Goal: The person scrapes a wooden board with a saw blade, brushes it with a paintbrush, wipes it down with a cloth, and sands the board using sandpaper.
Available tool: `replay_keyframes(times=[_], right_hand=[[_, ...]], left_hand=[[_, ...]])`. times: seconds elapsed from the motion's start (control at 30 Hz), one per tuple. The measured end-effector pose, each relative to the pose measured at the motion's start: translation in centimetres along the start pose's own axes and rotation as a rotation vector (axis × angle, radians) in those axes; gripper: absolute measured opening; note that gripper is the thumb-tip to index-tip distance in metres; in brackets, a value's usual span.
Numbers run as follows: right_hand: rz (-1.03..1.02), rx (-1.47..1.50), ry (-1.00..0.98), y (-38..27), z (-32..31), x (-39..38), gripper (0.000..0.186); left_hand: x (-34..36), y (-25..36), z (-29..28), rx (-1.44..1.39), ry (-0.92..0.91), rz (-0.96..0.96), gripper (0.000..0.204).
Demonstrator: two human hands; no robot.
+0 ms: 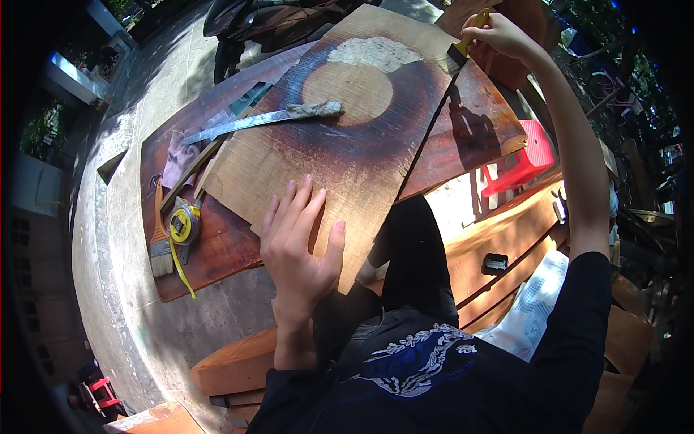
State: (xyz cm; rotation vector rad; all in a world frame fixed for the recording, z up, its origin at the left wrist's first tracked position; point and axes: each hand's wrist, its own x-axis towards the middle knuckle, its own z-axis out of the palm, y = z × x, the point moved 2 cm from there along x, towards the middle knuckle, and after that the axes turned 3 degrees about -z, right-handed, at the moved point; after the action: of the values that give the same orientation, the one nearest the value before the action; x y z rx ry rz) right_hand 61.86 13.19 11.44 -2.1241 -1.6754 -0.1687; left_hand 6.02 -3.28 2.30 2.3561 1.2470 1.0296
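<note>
Now gripping brush (463, 46) in curled right hand (502, 36) | at far right edge of board (289, 163), lying lengthwise away, rightward | resting left hand (300, 242) spread, empty, on near end

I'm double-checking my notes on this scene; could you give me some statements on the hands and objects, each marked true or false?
The right hand holds a yellow-handled brush. True.
The wooden board bears a dark ring. True.
The yellow tape measure has its tape partly out. True.
The left hand grips the yellow tape measure. False: the left hand rests on the wooden board.
The right-side plastic stool is blue. False: it is red.
</note>
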Motion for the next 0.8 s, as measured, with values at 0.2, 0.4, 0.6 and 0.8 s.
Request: replay_keyframes(times=[0.2, 0.4, 0.6, 0.8], right_hand=[[-0.008, 0.078, -0.077, -6.0, -1.8, -0.2, 0.025], [0.106, 0.031, -0.02, -8.1, -1.4, 0.3, 0.028], [0.18, 0.519, -0.152, -8.3, 1.4, 2.8, 0.026], [0.102, 0.529, -0.092, -15.0, 4.3, 3.8, 0.02]], left_hand=[[-0.1, -0.3, 0.3, 0.001, 0.003, 0.007, 0.042], [-0.2, -0.1, 0.2, 0.004, 0.007, 0.004, 0.042], [0.1, 0.0, 0.5, -0.006, 0.007, 0.02, 0.042], [-0.3, -0.6, 0.0, 0.007, 0.028, -0.006, 0.042]])
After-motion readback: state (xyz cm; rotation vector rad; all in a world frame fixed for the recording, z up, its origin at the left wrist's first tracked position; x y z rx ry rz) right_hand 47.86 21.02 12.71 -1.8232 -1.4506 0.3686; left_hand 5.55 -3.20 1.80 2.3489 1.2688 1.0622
